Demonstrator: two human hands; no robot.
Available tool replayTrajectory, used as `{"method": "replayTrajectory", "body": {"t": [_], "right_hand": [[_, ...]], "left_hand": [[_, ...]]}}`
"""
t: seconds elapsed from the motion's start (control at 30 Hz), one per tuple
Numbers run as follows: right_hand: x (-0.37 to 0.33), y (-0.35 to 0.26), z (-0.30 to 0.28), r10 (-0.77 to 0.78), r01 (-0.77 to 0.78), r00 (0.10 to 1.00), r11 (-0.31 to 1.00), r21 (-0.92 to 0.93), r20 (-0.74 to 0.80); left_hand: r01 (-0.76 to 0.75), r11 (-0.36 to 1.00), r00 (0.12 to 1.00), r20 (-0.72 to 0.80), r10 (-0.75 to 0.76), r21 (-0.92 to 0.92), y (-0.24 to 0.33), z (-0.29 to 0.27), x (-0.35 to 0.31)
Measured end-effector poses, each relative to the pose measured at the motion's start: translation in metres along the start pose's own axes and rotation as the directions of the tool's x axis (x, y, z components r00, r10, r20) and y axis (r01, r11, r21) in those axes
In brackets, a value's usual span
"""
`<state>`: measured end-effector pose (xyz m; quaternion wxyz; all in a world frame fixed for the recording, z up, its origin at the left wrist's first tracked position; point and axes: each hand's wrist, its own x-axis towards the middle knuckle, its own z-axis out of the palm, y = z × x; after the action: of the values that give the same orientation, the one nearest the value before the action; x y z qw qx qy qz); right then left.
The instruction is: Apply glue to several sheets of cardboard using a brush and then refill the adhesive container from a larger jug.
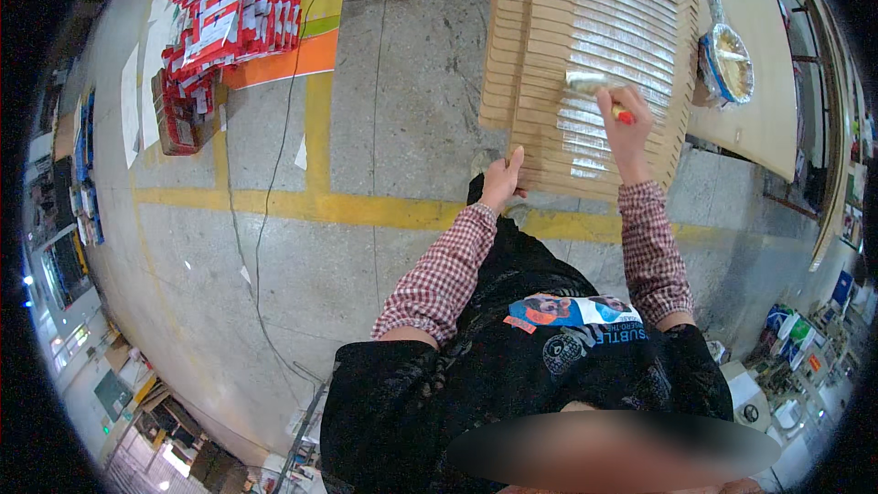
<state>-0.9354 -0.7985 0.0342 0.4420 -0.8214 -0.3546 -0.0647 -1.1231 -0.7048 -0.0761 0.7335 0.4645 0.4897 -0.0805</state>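
Overlapping brown cardboard sheets [541, 82] lie fanned out in steps in front of me. A shiny wet-looking band [585, 133] runs across their exposed edges. My right hand [626, 123] is closed around the red and yellow handle of a brush. Pale, slightly blurred bristles [583, 82] point left over the shiny band. At the near left corner of the cardboard, my left hand [501, 179] grips the edge, thumb on top and fingers partly hidden below.
Right of the cardboard, a plastic-lined pan [728, 64] holding cream-coloured paste rests on a pale board [759, 133]. Red and white packets [233, 23] are piled at the far left near a red crate [176, 119]. A thin cable [259, 247] crosses the yellow-lined floor.
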Motion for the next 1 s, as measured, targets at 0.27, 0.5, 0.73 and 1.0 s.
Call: {"method": "replayTrajectory", "body": {"t": [0.27,0.5,0.73,1.0], "right_hand": [[-0.130,-0.035,-0.031,0.081,-0.098,0.980,0.991,0.087,0.184],[-0.101,-0.029,-0.030,0.114,-0.115,0.993,0.992,0.041,0.034],[-0.162,-0.060,-0.052,0.178,-0.195,0.974,0.973,0.124,0.139],[-0.162,-0.051,-0.052,0.240,-0.253,0.948,0.967,0.038,0.208]], "left_hand": [[-0.004,0.995,0.999,0.045,0.008,-0.103,-0.007,-0.004,0.000],[-0.022,0.992,0.999,0.033,0.027,-0.125,-0.004,0.002,-0.001],[-0.015,0.992,1.000,-0.006,0.015,-0.125,-0.012,-0.003,0.007],[-0.060,0.990,0.998,0.000,0.061,-0.131,-0.011,0.000,0.009]]}}
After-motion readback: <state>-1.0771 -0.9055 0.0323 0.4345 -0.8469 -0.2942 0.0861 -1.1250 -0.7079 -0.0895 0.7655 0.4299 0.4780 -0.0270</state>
